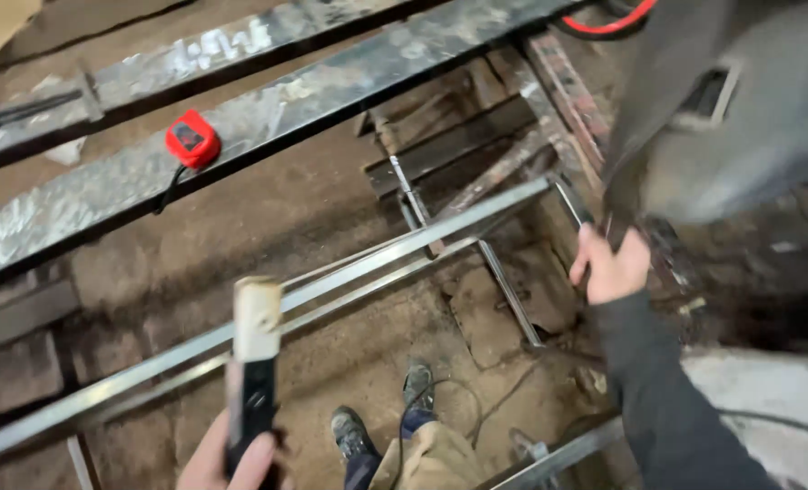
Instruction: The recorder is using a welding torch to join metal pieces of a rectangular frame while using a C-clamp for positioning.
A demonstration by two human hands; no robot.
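**Handling notes: welding holder in left hand, mask in right**

Left hand point(231, 458) sits at the bottom edge of the head view, fingers wrapped tight round the black grip of a welding holder point(254, 363). The holder stands nearly upright, its pale, worn top end pointing up in front of the metal frame point(395, 259). I judge the holder stiff and moderately light; its grip looks smooth, so I would take it low on the black part, as the hand does now, clear of the top end.

Right hand point(608, 263), in a dark sleeve, is clenched on the lower edge of a grey welding mask point(731, 127), which fills the upper right and is blurred. The mask looks like a thin, rigid shell: light, awkward in bulk, best held by the rim or handle. Which of the two the fingers hold, I cannot tell.

The frame is made of thin, bright square bars running diagonally across the dirt floor, with short cross-pieces near the right hand. I judge it stiff but springy over its length, with hard edges.

A red tape measure point(192, 139) lies on a heavy steel beam point(331, 91), well apart from both hands. Two shoes point(381, 413) show below the frame.
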